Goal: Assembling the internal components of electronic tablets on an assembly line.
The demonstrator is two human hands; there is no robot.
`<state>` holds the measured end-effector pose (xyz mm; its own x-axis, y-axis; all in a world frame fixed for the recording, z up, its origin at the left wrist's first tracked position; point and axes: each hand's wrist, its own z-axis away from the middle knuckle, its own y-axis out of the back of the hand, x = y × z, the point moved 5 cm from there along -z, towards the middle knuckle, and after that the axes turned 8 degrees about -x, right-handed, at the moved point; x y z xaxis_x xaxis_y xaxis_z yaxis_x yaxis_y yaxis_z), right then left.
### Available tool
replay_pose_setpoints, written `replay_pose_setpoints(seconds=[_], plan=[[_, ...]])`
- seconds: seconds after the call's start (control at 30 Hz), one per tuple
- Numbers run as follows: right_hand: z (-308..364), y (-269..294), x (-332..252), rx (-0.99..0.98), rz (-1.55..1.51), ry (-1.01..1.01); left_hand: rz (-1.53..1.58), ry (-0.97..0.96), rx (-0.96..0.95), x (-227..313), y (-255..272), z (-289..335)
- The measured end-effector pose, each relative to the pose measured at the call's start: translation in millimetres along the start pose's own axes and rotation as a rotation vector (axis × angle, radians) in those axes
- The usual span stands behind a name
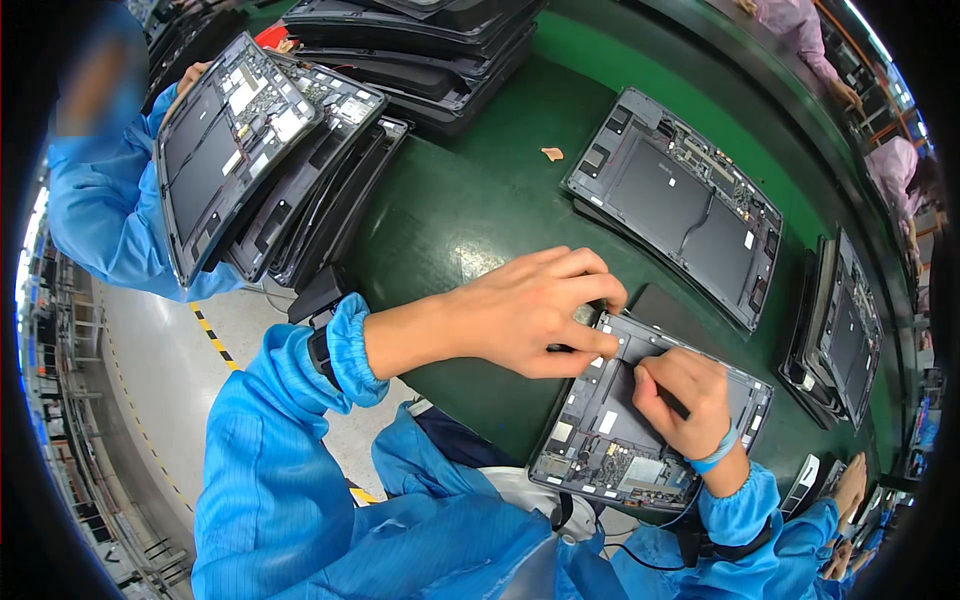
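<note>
An opened tablet-like device (607, 421), with its circuit board and white labels exposed, lies in front of me at the near edge of the green table. My left hand (545, 312) reaches over its far left corner, the index finger and thumb bent down onto the frame. Whatever lies under those fingertips is too small to make out. Over the middle of the device, my right hand (690, 400) is curled, thumb against fingers; what it pinches, if anything, is hidden. A blue wristband (716, 452) circles my right wrist.
Another opened device (690, 205) lies beyond mine, and a small stack of devices (838, 335) stands at the right. Dark panels (440, 60) are piled at the back. On the left, a person in blue (120, 215) holds an opened device (235, 150). A tan scrap (552, 154) lies mid-table.
</note>
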<state>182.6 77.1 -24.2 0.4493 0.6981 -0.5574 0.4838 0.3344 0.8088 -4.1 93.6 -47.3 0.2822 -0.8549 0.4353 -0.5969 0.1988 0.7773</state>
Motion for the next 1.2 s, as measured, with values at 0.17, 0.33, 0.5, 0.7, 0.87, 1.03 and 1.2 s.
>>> replay_pose_setpoints(seconds=[0.17, 0.33, 0.5, 0.7, 0.87, 1.03, 1.2], plan=[[6, -4, -12, 0.02, 0.108, 0.054, -0.037, -0.013, 0.031, 1, 0, 0], [18, -12, -23, 0.0, 0.083, 0.051, -0.035, -0.008, 0.03, 0, -1, -1], [20, -10, -23, -0.012, 0.069, 0.053, -0.019, -0.025, 0.047, 3, 0, -1], [22, -14, -22, 0.008, 0.037, 0.08, -0.052, -0.03, 0.07, 15, -1, 2], [26, -17, -22, -0.02, 0.03, 0.088, -0.084, 0.027, -0.124, 40, -15, 12], [23, -13, -24, 0.015, -0.031, 0.083, -0.096, 0.011, -0.173, 37, -15, 13], [28, -11, -11, 0.095, -0.126, -0.087, -0.064, -0.025, -0.136, 41, -18, 15]])
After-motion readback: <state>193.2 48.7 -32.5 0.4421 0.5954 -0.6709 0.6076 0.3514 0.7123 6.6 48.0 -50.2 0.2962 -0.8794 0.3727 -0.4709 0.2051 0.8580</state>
